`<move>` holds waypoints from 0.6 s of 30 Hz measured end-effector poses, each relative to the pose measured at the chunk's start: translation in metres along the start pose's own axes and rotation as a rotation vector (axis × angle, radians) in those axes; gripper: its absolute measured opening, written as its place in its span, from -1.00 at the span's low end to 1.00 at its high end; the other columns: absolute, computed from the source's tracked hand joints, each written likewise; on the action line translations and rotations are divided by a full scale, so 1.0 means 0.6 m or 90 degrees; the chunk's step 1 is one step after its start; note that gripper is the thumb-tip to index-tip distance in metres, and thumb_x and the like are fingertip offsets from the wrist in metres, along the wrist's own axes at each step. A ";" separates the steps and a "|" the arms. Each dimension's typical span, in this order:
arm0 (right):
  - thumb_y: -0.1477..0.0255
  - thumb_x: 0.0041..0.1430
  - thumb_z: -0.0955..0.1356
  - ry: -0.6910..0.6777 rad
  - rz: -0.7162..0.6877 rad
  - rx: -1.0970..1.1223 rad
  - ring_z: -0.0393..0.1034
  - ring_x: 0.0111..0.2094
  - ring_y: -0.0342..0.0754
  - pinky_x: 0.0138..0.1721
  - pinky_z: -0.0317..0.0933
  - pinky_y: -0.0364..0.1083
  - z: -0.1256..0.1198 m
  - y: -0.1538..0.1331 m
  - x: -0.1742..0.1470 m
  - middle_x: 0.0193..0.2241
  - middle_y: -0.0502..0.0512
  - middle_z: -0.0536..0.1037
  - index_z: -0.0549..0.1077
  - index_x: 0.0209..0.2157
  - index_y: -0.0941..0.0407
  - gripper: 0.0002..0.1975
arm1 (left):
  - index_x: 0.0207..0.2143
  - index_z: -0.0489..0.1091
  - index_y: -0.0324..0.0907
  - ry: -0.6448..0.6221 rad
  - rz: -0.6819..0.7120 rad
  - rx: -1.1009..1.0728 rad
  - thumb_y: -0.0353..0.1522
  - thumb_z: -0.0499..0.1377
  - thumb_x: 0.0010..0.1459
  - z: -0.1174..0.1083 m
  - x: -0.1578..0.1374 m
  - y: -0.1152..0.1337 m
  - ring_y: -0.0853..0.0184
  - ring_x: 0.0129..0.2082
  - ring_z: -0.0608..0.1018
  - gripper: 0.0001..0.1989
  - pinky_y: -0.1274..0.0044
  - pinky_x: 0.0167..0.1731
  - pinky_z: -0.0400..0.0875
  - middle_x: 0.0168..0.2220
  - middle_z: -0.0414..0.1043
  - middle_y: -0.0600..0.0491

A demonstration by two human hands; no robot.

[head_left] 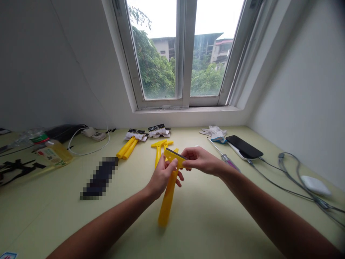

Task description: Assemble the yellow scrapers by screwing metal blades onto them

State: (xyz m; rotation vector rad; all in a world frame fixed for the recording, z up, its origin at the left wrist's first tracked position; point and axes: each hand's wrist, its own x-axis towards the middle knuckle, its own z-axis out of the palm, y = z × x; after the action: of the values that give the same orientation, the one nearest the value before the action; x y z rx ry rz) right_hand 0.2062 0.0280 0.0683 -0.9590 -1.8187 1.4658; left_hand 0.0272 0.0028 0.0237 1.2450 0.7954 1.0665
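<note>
Above the table I hold a yellow T-shaped scraper with a dark strip along the top edge of its head. My left hand is closed around the neck, the thumb pressed on the head. At the right end of the head, my right hand pinches the edge by the dark strip; whether its fingertips grip the strip itself is hidden. The long handle points down toward me. Just beyond my hands lie more yellow T-shaped tools, partly covered by my left hand.
Yellow handles lie by black-and-white packaging cards at the back. On the right are a screwdriver, gloves, a phone, cables and a white case. A bottle of yellow liquid lies left.
</note>
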 end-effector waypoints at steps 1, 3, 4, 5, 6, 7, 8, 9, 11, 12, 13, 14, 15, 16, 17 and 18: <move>0.39 -0.06 0.43 0.019 0.016 0.005 0.30 -0.51 -0.18 -0.46 0.18 -0.16 -0.003 -0.001 0.000 -0.55 -0.01 0.44 0.42 -0.40 0.22 -0.79 | -0.07 0.15 -0.13 0.058 0.045 0.061 -0.17 0.08 0.17 -0.004 0.001 0.005 0.26 -0.37 0.52 -0.66 0.42 -0.50 0.45 -0.20 0.34 -0.05; 0.42 -0.10 0.43 0.046 0.043 0.011 0.30 -0.53 -0.19 -0.47 0.17 -0.17 -0.010 -0.002 -0.001 -0.55 0.00 0.45 0.42 -0.42 0.23 -0.81 | -0.02 0.19 -0.10 0.162 0.199 0.230 -0.24 0.15 0.13 -0.012 0.001 0.017 0.17 -0.12 0.46 -0.63 0.31 -0.25 0.45 -0.06 0.29 -0.10; 0.43 -0.10 0.44 0.049 0.051 0.013 0.31 -0.53 -0.19 -0.47 0.17 -0.17 -0.014 0.000 -0.002 -0.55 0.00 0.45 0.43 -0.42 0.23 -0.81 | -0.05 0.25 -0.10 0.181 0.289 0.325 -0.28 0.18 0.10 -0.015 0.001 0.022 0.13 -0.02 0.40 -0.65 0.26 -0.12 0.38 -0.02 0.28 -0.10; 0.43 -0.11 0.44 0.046 0.057 0.017 0.32 -0.52 -0.18 -0.46 0.17 -0.17 -0.017 0.001 -0.002 -0.55 0.00 0.46 0.43 -0.42 0.23 -0.81 | -0.09 0.31 -0.10 0.173 0.369 0.416 -0.33 0.21 0.07 -0.017 0.001 0.026 0.10 0.05 0.34 -0.69 0.22 0.00 0.29 0.00 0.29 -0.10; 0.43 -0.11 0.44 0.038 0.060 0.023 0.33 -0.51 -0.18 -0.45 0.18 -0.16 -0.019 0.003 -0.002 -0.55 0.01 0.47 0.44 -0.41 0.23 -0.80 | -0.14 0.36 -0.10 0.142 0.435 0.498 -0.36 0.22 0.06 -0.018 0.001 0.029 0.07 0.10 0.29 -0.73 0.19 0.07 0.21 0.00 0.31 -0.10; 0.42 -0.12 0.44 0.030 0.060 0.032 0.33 -0.51 -0.17 -0.44 0.19 -0.16 -0.020 0.006 -0.002 -0.55 0.01 0.47 0.45 -0.40 0.23 -0.79 | -0.18 0.40 -0.11 0.099 0.482 0.568 -0.40 0.22 0.06 -0.017 0.002 0.031 0.05 0.12 0.27 -0.77 0.16 0.11 0.15 -0.01 0.34 -0.09; 0.42 -0.11 0.45 0.023 0.056 0.040 0.34 -0.50 -0.16 -0.43 0.20 -0.15 -0.021 0.008 -0.001 -0.56 0.01 0.47 0.46 -0.39 0.23 -0.78 | -0.19 0.42 -0.11 0.058 0.514 0.624 -0.42 0.20 0.07 -0.015 0.003 0.030 0.05 0.12 0.27 -0.79 0.15 0.11 0.14 -0.02 0.37 -0.08; 0.41 -0.11 0.45 0.019 0.050 0.046 0.34 -0.50 -0.16 -0.43 0.20 -0.15 -0.020 0.009 -0.001 -0.56 0.01 0.47 0.46 -0.39 0.23 -0.78 | -0.19 0.42 -0.12 0.026 0.538 0.670 -0.44 0.18 0.09 -0.012 0.004 0.028 0.06 0.11 0.28 -0.80 0.15 0.10 0.17 -0.04 0.39 -0.07; 0.40 -0.09 0.44 0.016 0.039 0.050 0.33 -0.49 -0.17 -0.42 0.20 -0.16 -0.017 0.010 0.000 -0.56 0.01 0.47 0.47 -0.39 0.23 -0.79 | -0.15 0.41 -0.15 -0.012 0.570 0.730 -0.48 0.13 0.13 -0.007 0.009 0.020 0.11 0.08 0.32 -0.78 0.19 0.07 0.25 -0.08 0.43 -0.06; 0.40 -0.08 0.44 0.018 0.038 0.048 0.33 -0.49 -0.17 -0.42 0.19 -0.16 -0.015 0.010 0.000 -0.56 0.01 0.46 0.47 -0.40 0.23 -0.79 | -0.14 0.41 -0.16 -0.019 0.582 0.746 -0.49 0.12 0.14 -0.006 0.012 0.015 0.14 0.06 0.34 -0.78 0.22 0.06 0.29 -0.10 0.44 -0.05; 0.39 -0.08 0.44 0.023 0.040 0.044 0.32 -0.49 -0.17 -0.42 0.19 -0.16 -0.013 0.009 0.000 -0.56 0.01 0.46 0.47 -0.40 0.23 -0.79 | -0.14 0.41 -0.17 -0.018 0.592 0.754 -0.50 0.11 0.15 -0.006 0.014 0.009 0.15 0.05 0.35 -0.78 0.24 0.05 0.31 -0.12 0.45 -0.04; 0.39 -0.08 0.44 0.029 0.043 0.041 0.32 -0.50 -0.17 -0.43 0.19 -0.16 -0.011 0.009 0.000 -0.56 0.01 0.46 0.47 -0.41 0.23 -0.80 | -0.13 0.40 -0.18 -0.013 0.604 0.758 -0.51 0.11 0.15 -0.006 0.016 0.005 0.16 0.05 0.36 -0.77 0.26 0.04 0.33 -0.13 0.46 -0.04; 0.39 -0.08 0.44 0.035 0.045 0.039 0.31 -0.50 -0.17 -0.43 0.19 -0.16 -0.009 0.009 0.001 -0.57 0.01 0.46 0.47 -0.41 0.23 -0.80 | -0.13 0.41 -0.18 -0.005 0.617 0.760 -0.51 0.12 0.15 -0.007 0.018 0.001 0.16 0.05 0.37 -0.77 0.26 0.03 0.35 -0.13 0.47 -0.04; 0.39 -0.08 0.44 0.040 0.044 0.039 0.31 -0.51 -0.17 -0.44 0.18 -0.16 -0.008 0.009 0.001 -0.57 0.00 0.45 0.47 -0.41 0.23 -0.80 | -0.14 0.41 -0.19 0.000 0.632 0.762 -0.51 0.12 0.15 -0.009 0.019 -0.002 0.16 0.05 0.37 -0.77 0.27 0.03 0.36 -0.13 0.48 -0.04; 0.39 -0.08 0.44 0.043 0.041 0.041 0.30 -0.51 -0.18 -0.44 0.18 -0.16 -0.007 0.010 0.001 -0.57 0.00 0.45 0.48 -0.41 0.23 -0.80 | -0.14 0.41 -0.19 0.003 0.645 0.765 -0.52 0.12 0.14 -0.010 0.020 -0.004 0.16 0.06 0.37 -0.77 0.27 0.02 0.37 -0.13 0.48 -0.04; 0.40 -0.08 0.43 0.043 0.036 0.044 0.30 -0.51 -0.18 -0.43 0.18 -0.16 -0.007 0.010 0.001 -0.56 0.00 0.45 0.48 -0.40 0.23 -0.80 | -0.13 0.41 -0.19 0.003 0.655 0.770 -0.53 0.13 0.14 -0.012 0.020 -0.005 0.16 0.06 0.38 -0.76 0.27 0.02 0.38 -0.13 0.48 -0.05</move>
State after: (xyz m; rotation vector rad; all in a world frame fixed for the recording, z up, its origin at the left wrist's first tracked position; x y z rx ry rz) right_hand 0.2099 0.0315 0.0633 -1.0206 -1.6939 1.5020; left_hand 0.0251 0.0168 0.0205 2.8771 0.8108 1.3937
